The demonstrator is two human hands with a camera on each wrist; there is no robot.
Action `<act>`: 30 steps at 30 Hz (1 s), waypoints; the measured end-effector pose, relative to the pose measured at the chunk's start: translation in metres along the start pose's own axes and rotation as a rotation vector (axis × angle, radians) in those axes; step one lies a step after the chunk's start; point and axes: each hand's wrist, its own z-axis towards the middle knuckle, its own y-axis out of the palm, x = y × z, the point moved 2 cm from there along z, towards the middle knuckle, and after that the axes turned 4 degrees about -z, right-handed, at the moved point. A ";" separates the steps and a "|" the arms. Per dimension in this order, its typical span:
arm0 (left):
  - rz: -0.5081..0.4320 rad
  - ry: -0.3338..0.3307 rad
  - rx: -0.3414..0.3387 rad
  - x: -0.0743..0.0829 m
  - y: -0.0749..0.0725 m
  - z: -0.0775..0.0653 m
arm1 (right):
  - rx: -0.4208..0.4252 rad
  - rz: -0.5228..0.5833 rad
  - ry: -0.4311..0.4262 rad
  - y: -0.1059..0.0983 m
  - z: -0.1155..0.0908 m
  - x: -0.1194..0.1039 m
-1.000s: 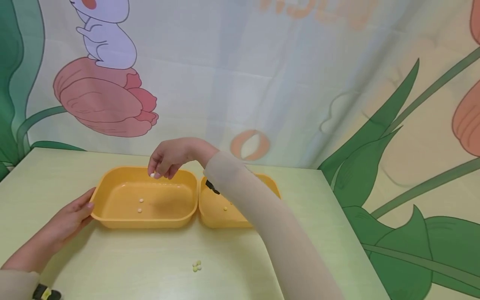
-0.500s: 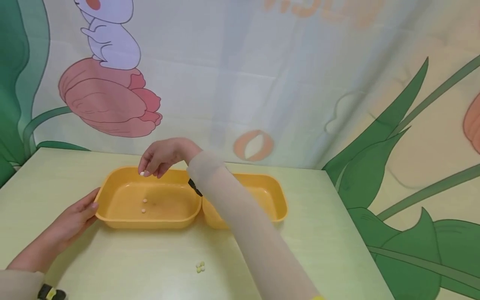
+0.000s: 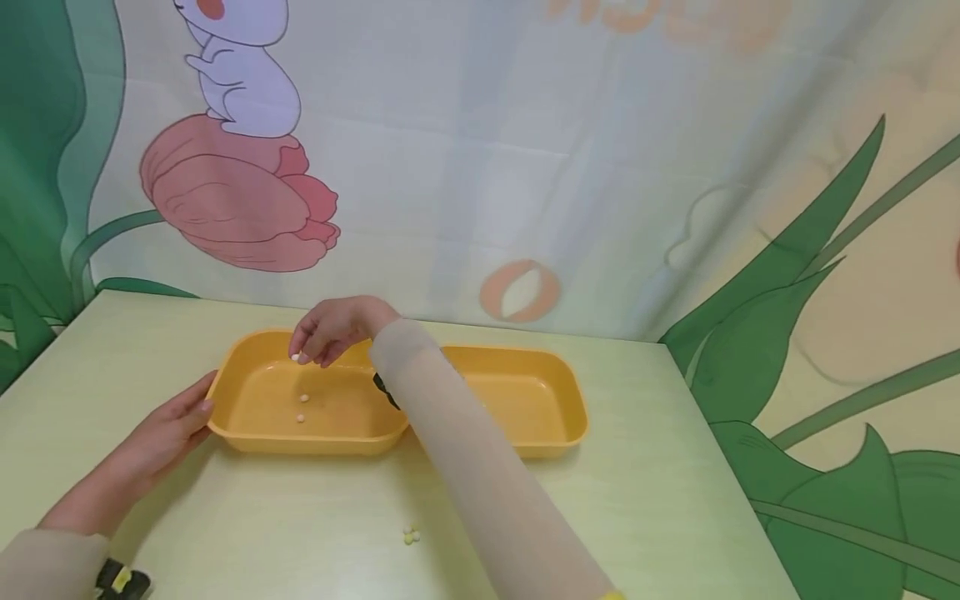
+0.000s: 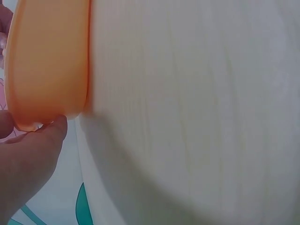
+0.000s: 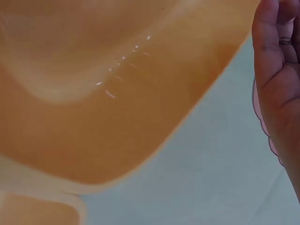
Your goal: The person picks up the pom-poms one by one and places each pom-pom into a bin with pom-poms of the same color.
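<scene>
My left hand (image 3: 171, 432) grips the left end of a yellow plastic tray (image 3: 352, 419), thumb at the rim. The left wrist view shows the same hand (image 4: 33, 161) pinching the tray's end (image 4: 49, 61). Above the tray's inside, my right hand (image 3: 335, 328) pinches a small round white pellet (image 3: 296, 357) between thumb and fingertips. Two similar pale pellets lie apart on the tray floor, one farther back (image 3: 304, 398) and one nearer (image 3: 301, 418). In the right wrist view, only part of the right hand (image 5: 281, 79) shows; its fingertips are cut off.
A second yellow tray (image 3: 534, 408) stands against the first on the right, partly hidden by my right sleeve (image 3: 465, 467). Several white and yellowish pellets (image 3: 411, 536) lie clustered on the pale table (image 3: 300, 517) in front. A printed curtain (image 3: 420, 167) hangs behind the table.
My right hand has moved left over the tray, then slightly lower, still pinching the white pellet. The left hand keeps its grip. The head view has turned, shifting the scene rightward.
</scene>
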 end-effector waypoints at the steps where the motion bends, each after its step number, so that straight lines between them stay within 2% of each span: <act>1: 0.000 0.003 0.000 0.000 0.001 0.000 | -0.006 0.000 0.005 0.000 0.001 0.002; 6: -0.015 0.004 0.000 0.001 0.001 0.001 | -0.027 -0.015 0.038 0.002 0.007 0.010; 17: -0.013 0.000 0.002 0.002 0.000 0.001 | 0.006 -0.060 0.104 0.012 0.010 0.018; 30: -0.009 -0.007 -0.002 0.004 0.000 0.001 | 0.060 -0.252 0.251 0.016 0.016 0.022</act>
